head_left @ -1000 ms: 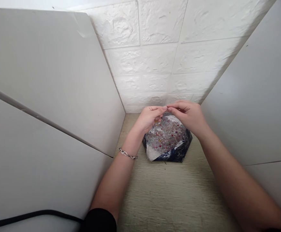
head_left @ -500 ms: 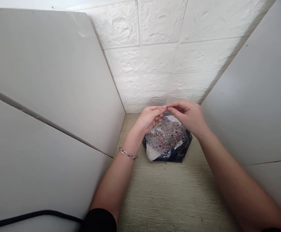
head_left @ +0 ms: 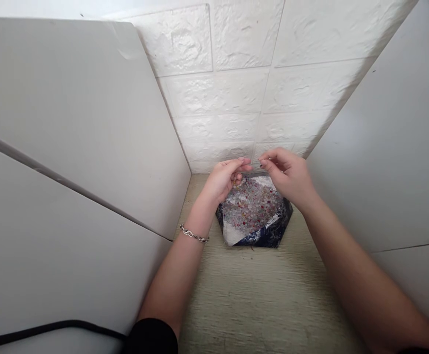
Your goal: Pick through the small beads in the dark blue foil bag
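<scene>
2 hands apart, fingertips near each other above the far side of the beads; R hand pinches thumb to index on a tiny dark bit, too small to ID; L hand has thumb & fingers loosely close, can't tell if anything's betw. them; beads lie heaped in an angular tray on the surface, near the wall; beads look small, hard, rounded, mostly clear/pale w/ a few red & yellow; prob. light, slippery, quick to roll, so best taken 1 at a time in a fingertip pinch; tray looks dark blue & whitish w/ crinkled shine, stiffness unclear, so prob. safest held at 2 opposite edges, level; surface is streaky, wood-like; wall's white embossed brick; bracelet on L wrist is metal links
</scene>
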Motion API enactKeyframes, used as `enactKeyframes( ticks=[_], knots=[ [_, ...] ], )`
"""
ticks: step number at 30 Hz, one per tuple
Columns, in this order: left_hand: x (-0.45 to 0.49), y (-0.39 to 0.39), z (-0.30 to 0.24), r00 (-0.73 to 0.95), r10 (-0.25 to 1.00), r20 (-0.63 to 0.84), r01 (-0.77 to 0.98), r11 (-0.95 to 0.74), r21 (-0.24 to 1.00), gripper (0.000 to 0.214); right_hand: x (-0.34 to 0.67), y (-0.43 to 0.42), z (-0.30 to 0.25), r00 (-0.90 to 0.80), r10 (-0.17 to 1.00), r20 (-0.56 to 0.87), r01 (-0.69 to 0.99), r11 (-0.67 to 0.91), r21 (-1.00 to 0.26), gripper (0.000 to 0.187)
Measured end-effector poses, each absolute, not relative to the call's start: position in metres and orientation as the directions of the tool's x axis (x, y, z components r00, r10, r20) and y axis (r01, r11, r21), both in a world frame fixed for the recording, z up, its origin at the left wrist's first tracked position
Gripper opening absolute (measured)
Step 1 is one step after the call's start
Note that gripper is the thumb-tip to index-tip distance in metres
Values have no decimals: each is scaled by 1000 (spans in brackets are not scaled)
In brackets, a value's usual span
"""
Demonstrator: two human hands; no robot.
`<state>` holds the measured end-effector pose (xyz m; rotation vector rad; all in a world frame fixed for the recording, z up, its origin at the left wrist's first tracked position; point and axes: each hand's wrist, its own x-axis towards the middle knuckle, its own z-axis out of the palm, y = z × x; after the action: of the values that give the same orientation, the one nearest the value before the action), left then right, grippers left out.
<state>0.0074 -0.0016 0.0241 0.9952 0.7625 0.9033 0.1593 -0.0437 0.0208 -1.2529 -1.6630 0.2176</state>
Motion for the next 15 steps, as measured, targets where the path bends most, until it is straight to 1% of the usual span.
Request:
enactKeyframes(
  ticks=[7, 11, 15],
  knots=[
    [7, 1, 24, 385, 914, -131, -283, 252, 926, 19, 159, -46, 24, 80, 800, 595, 547, 464, -697, 16],
    [7, 1, 24, 385, 911, -149, -268, 265, 926, 20, 159, -47, 26, 94, 820, 565, 543, 434, -719, 19],
    [7, 1, 23, 411, 902, -132, -281, 263, 923, 20, 158, -49, 28, 103, 823, 559, 543, 424, -725, 19]
  ],
)
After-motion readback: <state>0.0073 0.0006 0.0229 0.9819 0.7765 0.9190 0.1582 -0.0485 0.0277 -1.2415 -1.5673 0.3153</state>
